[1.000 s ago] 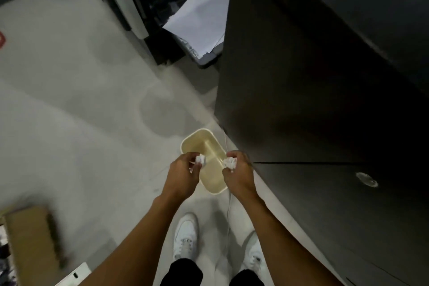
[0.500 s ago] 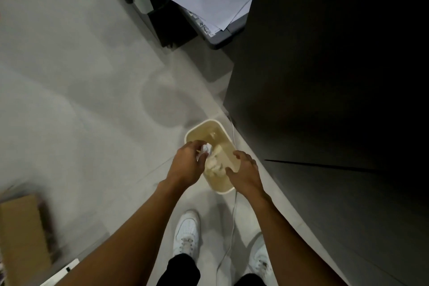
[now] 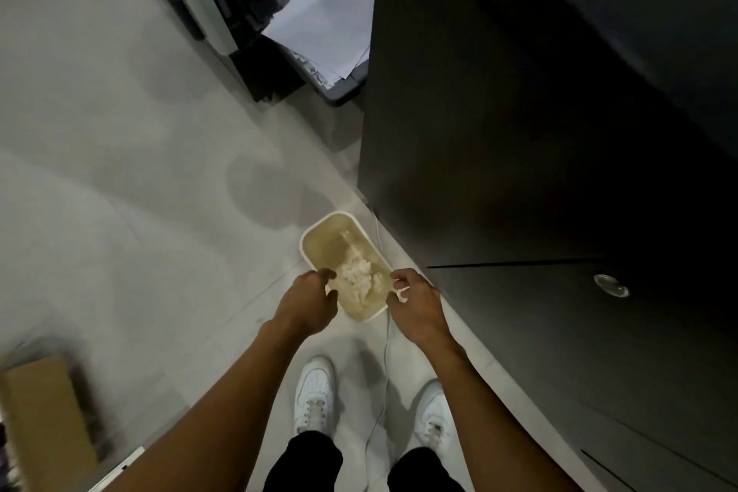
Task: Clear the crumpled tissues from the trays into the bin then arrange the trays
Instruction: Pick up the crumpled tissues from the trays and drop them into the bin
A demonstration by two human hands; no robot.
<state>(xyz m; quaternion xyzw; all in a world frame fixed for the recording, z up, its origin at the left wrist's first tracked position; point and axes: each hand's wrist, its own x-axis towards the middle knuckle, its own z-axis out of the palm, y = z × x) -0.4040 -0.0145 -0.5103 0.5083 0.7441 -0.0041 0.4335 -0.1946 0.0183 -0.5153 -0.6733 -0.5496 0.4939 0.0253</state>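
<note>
Left hand (image 3: 309, 302), right hand (image 3: 417, 306): bare, as are my forearms down to the frame edge. Black trousers (image 3: 303, 463), both legs, plain dark cloth. White low-top trainers: left shoe (image 3: 315, 395), right shoe (image 3: 433, 411); white laces, rounded toes, stitched panels

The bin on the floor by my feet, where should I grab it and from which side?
Probably the rim of the bin at its near short end, coming from above. It stands upright and open-topped, so your fingers can hook over the rim; the dark cabinet crowds its right side, and tissues lie inside.
</note>
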